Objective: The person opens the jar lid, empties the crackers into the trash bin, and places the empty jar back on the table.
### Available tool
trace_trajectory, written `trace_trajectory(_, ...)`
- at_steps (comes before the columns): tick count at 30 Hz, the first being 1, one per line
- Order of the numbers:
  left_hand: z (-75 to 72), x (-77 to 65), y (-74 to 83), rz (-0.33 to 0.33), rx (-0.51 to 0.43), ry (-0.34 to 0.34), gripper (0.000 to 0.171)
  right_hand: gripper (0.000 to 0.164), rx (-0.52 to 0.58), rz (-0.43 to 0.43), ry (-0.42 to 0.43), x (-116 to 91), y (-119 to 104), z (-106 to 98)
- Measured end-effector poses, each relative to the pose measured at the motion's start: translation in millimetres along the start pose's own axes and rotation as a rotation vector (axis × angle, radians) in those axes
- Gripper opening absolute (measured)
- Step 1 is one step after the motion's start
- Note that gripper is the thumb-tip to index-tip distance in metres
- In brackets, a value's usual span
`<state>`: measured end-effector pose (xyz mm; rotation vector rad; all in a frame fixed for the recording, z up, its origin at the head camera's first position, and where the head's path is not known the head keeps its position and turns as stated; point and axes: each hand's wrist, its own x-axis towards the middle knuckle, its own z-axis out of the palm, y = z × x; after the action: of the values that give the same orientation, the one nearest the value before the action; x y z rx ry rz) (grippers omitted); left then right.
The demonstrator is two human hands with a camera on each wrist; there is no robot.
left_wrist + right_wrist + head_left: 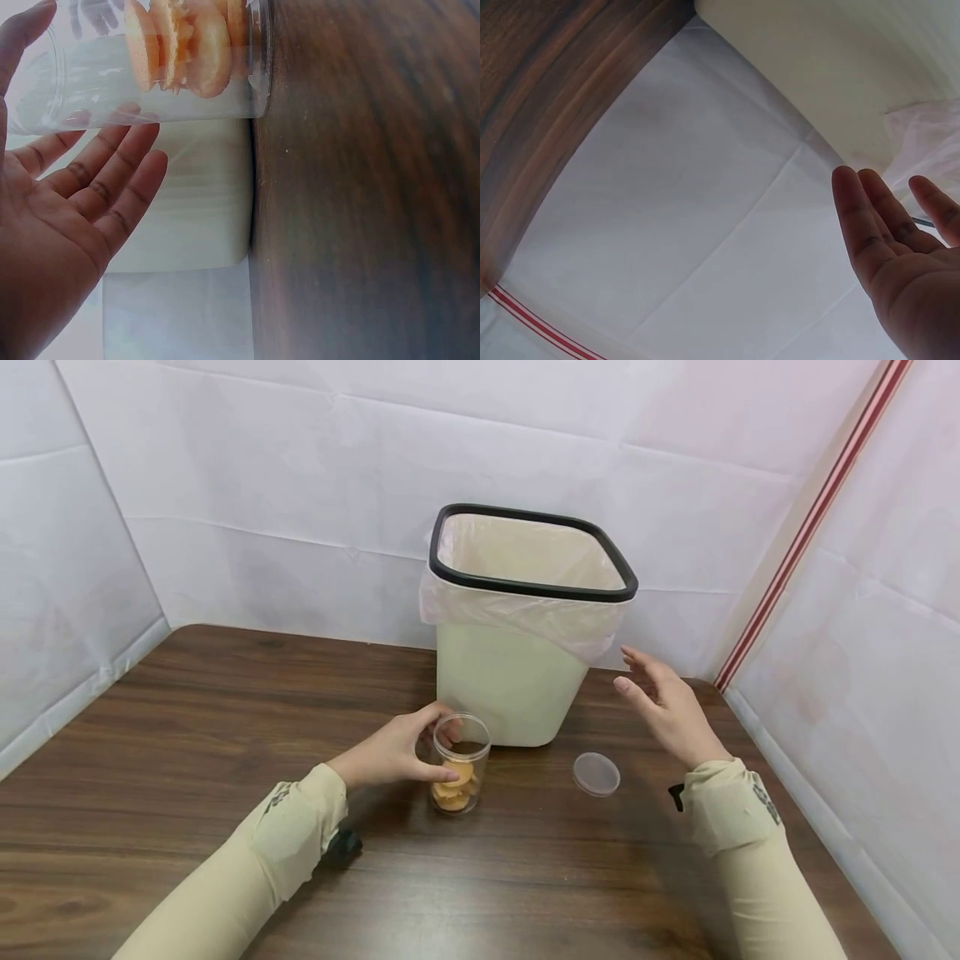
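My left hand (pixel 397 747) is around a clear plastic jar (pixel 480 772), the thumb across its near side and the fingers on its far side. Upright and uncovered, the jar stands on the table. Inside it, round orange-yellow pieces like biscuits (pixel 206 49) are stacked near the bottom. In the left wrist view, some fingertips show through or against the jar wall. A round translucent lid (pixel 596 774) lies flat to the right of the jar. Above the table, right of the bin, my right hand (pixel 671 710) is raised with fingers extended, holding nothing.
Behind the jar stands a pale green bin (pixel 502 685) with a black rim (pixel 536 587) and a pinkish liner bag hanging over its sides. The brown wooden table (pixel 187 735) meets white sheeted walls (pixel 300 485) at the back and both sides.
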<state>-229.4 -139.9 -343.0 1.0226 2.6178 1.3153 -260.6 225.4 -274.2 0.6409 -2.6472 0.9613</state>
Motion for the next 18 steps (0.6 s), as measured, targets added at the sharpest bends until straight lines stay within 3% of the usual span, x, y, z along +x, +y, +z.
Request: trace_trajectory(18, 0.4, -0.8, 0.8, -0.005, -0.015, -0.003, 0.058, 0.054, 0.061, -0.031, 0.067, 33, -21, -33)
